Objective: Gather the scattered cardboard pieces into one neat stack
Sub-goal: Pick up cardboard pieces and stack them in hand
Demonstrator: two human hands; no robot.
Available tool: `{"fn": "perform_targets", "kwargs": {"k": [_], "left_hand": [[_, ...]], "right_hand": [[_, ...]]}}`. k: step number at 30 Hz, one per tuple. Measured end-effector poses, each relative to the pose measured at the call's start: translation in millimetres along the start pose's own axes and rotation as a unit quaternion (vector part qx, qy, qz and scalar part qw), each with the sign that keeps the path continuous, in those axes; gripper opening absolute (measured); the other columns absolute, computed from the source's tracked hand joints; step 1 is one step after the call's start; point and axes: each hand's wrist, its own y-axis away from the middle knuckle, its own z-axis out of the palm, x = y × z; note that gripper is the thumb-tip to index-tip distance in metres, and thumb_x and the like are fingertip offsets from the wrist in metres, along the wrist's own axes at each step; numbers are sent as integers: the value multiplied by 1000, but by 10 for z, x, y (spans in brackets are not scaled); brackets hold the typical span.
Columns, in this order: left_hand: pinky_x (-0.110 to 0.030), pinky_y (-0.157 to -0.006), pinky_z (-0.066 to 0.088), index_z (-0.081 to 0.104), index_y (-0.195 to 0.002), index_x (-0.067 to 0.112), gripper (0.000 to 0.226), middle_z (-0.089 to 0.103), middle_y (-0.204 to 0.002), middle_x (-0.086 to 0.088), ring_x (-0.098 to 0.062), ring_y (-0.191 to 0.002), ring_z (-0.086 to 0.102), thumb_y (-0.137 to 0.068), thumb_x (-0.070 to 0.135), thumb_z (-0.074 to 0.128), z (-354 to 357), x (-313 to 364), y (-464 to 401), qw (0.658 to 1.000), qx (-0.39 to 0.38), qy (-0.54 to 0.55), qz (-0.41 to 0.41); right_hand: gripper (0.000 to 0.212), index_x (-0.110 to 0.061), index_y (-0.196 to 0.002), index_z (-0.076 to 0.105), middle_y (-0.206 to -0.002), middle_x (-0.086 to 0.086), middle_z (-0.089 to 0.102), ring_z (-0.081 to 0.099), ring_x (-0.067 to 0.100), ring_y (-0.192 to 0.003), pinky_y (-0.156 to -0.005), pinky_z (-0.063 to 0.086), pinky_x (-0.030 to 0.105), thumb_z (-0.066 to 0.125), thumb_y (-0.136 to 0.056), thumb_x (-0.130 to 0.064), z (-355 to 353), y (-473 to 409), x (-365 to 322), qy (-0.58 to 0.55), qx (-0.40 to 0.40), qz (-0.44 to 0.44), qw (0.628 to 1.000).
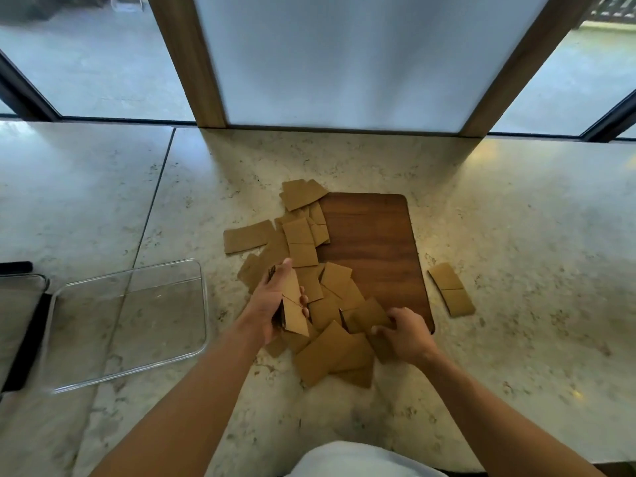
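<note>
Several brown cardboard pieces (303,242) lie scattered and overlapping across the left side of a dark wooden board (375,242) and the stone counter. My left hand (272,304) grips a small upright bundle of cardboard pieces (292,308) above the pile. My right hand (402,333) pinches a flat cardboard piece (368,316) at the board's near edge. Larger pieces (330,354) lie nearest me. One pair of pieces (451,289) lies apart on the counter, right of the board.
A clear plastic tray (130,321) sits on the counter to the left, with a dark-edged object (20,325) at the far left. A wood-framed frosted panel (344,63) rises behind the counter. Bare stone counter (533,235) stretches right.
</note>
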Motion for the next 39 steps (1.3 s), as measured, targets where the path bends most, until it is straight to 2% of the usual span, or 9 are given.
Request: {"fn": "perform_targets", "kwargs": {"k": [4, 9, 14, 18, 21, 28, 33, 36, 39], "left_hand": [[-41, -63, 56, 54, -115, 18, 50, 66, -101, -21, -32, -79, 69, -85, 50, 77, 83, -89, 39, 997, -33, 59, -40], [-52, -78, 56, 63, -105, 12, 39, 70, -86, -17, -32, -80, 66, -95, 49, 69, 290, -217, 64, 994, -53, 36, -86], [-44, -68, 65, 63, -136, 12, 43, 78, -106, -20, -33, -87, 76, -95, 18, 74, 405, -338, 36, 991, -40, -125, -25], [-52, -70, 65, 60, -134, 16, 42, 71, -111, -30, -40, -86, 75, -95, 0, 58, 250, -319, 22, 999, -6, 23, -42], [-51, -66, 65, 59, -133, 22, 44, 70, -98, -24, -37, -80, 71, -94, 3, 63, 185, -310, 8, 986, 9, 158, -51], [-44, -73, 66, 72, -111, -2, 50, 75, -94, -19, -33, -82, 76, -79, 36, 78, 295, -396, 211, 967, -70, 217, -115], [-45, -61, 60, 55, -140, 14, 88, 66, -80, -11, -26, -65, 68, -62, 19, 96, -35, -306, 66, 982, 46, 182, 8], [-44, -60, 58, 58, -127, 17, 70, 64, -78, -11, -27, -63, 67, -68, 24, 94, -155, -273, 112, 986, 43, 156, 29], [-45, -61, 60, 56, -123, 15, 54, 65, -82, -14, -30, -68, 68, -81, 27, 88, -195, -252, 177, 993, 61, 93, 32]], "right_hand": [[33, -10, -76, 57, -74, 3, 60, 59, 24, -75, -62, 45, 39, 61, -99, -34, -103, 25, 39, -194, 112, 37, 974], [25, -26, -118, 52, -98, -10, 63, 64, 5, -86, -56, 52, 15, 65, -98, -24, -204, 223, -410, -462, 41, 8, 886], [28, -21, -95, 69, -85, -9, 68, 62, 6, -75, -69, 50, 26, 48, -104, -37, 16, 288, -726, -227, 72, -102, 966], [35, -20, -102, 72, -100, -2, 61, 57, 13, -90, -77, 45, 30, 44, -103, -42, 102, 325, -556, -202, 122, -101, 966], [48, -23, -136, 55, -125, -4, 45, 41, 11, -116, -94, 39, 26, 38, -101, -53, 360, 510, -634, -142, 145, -210, 956], [48, -16, -129, 54, -126, 5, 50, 50, 19, -115, -99, 43, 31, 30, -105, -50, 545, 420, -943, -162, 210, -309, 913], [42, -20, -118, 59, -112, 1, 57, 56, 23, -109, -91, 49, 38, 43, -100, -53, 498, 355, -698, -135, 121, -186, 966], [98, -16, -147, 38, -138, 8, 46, 43, 28, -131, -112, 37, 40, 66, -74, -74, 577, 430, -603, 107, 11, -116, 987], [100, -19, -150, 37, -142, 3, 48, 38, 26, -133, -114, 32, 40, 79, -70, -62, 582, 421, -553, 74, 10, -105, 992]]}}
